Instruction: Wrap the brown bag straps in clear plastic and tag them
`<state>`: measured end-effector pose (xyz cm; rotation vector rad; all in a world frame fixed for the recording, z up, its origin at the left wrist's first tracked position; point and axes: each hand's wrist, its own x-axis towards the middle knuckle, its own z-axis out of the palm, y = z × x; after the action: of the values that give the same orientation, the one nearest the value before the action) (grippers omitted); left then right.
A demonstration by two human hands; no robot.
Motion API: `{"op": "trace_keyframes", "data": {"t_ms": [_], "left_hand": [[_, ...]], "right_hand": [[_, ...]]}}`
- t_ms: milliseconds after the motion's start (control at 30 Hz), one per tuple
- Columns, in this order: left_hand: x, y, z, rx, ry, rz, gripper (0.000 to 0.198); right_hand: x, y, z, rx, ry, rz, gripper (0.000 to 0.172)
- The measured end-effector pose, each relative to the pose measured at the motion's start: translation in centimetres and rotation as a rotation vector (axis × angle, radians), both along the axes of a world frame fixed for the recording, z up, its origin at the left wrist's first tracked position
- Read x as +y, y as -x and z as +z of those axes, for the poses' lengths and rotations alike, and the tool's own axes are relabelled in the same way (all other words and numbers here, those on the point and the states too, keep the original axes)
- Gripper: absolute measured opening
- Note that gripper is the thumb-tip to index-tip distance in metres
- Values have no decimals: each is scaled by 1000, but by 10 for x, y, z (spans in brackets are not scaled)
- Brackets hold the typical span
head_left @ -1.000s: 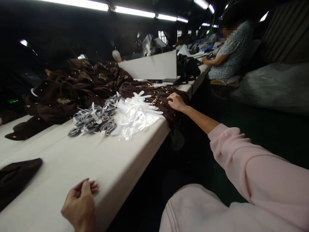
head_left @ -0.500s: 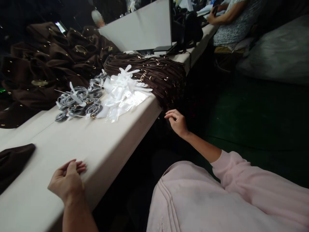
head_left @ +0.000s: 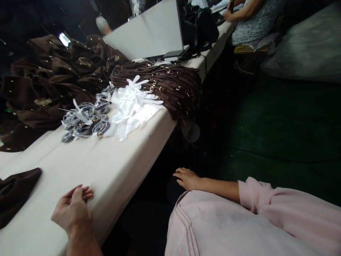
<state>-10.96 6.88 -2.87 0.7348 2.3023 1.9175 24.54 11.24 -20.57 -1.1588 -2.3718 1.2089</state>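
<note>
My left hand (head_left: 74, 209) rests on the pale table (head_left: 103, 167) near its front edge, its fingers curled inward, with nothing visible in them. My right hand (head_left: 187, 179) is off the table, low beside my knee, palm down with fingers apart and holding nothing. A dark brown cloth piece (head_left: 18, 193) lies left of my left hand. Farther up the table are coiled grey straps in clear wrap (head_left: 86, 119), a heap of white tags and clear bags (head_left: 131, 106), and a thick bundle of brown straps with gold buckles (head_left: 170, 83).
Brown bags (head_left: 53, 78) are piled beyond the table at the left. A white panel (head_left: 149, 33) stands at the far end. A person's arm (head_left: 246, 11) shows at the top right, near a large translucent sack (head_left: 306, 49). The floor (head_left: 279, 124) is dark green.
My right hand has moved down and back from the strap bundle's hanging ends to beside my knee. My left hand has barely moved. The view has shifted slightly.
</note>
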Motion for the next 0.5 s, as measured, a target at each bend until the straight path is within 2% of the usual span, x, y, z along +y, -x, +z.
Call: {"op": "trace_keyframes", "data": {"t_ms": [233,400,500], "left_hand": [[-3,-4,-1,11,-16,-26,24],[-6,-9,4,-35,24,-8,29],[-8,-11,8,-43,75,1,33]], "right_hand": [[18,16,-4,-20,140,14,41],[34,31,-9,-61,290,18,17],[36,31,-7,-79,326,-19,12]]}}
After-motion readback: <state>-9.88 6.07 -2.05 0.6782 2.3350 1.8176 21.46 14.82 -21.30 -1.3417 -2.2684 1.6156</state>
